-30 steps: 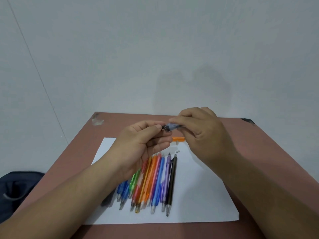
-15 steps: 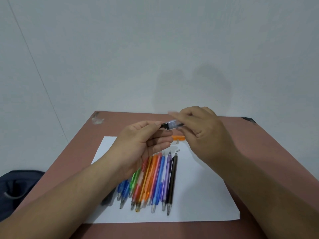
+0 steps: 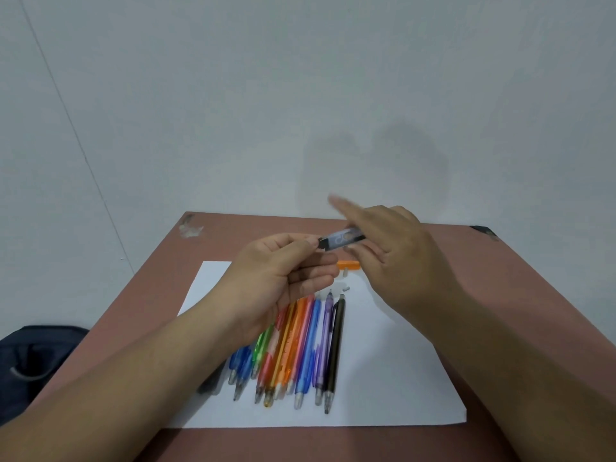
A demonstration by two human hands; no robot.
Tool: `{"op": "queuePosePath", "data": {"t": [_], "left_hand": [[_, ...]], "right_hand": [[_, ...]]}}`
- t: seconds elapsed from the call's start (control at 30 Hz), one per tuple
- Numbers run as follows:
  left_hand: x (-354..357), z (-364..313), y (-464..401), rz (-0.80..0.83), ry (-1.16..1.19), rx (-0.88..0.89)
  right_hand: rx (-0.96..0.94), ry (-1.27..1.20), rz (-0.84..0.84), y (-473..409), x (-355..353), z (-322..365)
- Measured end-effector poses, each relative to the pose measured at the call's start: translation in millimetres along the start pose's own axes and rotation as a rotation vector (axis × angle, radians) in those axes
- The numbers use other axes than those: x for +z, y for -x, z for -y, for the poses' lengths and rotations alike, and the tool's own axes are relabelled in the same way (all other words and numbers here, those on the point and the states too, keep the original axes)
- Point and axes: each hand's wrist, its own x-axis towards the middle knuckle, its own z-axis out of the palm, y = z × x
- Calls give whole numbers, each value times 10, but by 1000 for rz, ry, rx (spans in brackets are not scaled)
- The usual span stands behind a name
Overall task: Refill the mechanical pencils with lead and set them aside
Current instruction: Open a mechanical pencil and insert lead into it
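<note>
Right hand forefinger now lifted, blurred, rest gripping lead case; left hand pinching black cap end. Probably opening.

A small blue-labelled lead case with a dark cap end is held level above the mechanical pencils, which are laid side by side, tips toward the viewer, in blue, green, red, orange, purple and black.
</note>
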Motion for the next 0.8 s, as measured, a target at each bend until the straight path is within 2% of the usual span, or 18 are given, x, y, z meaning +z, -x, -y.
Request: {"op": "queuePosePath", "data": {"t": [0.07,0.2,0.3,0.43,0.57,0.7,0.8], "left_hand": [[3,-7,-2,3,9,0],[0,-8,-7,-3,13,-1],[4,-7,-9,5,31,-1],[8,-8,-6,-2,30,-2],[4,-10,-12,2,38,2],[-15,5,-10,5,28,-2],[-5,7,-14,9,25,3]], "right_hand": [[49,-15,0,-11,-2,8],[-39,20,13,10,-11,2],[116,-87,42,-11,-31,35],[-19,29,24,8,-17,-15],[128,-46,51,-3,-26,58],[-31,26,37,3,-9,-22],[69,-9,55,-2,-13,27]]}}
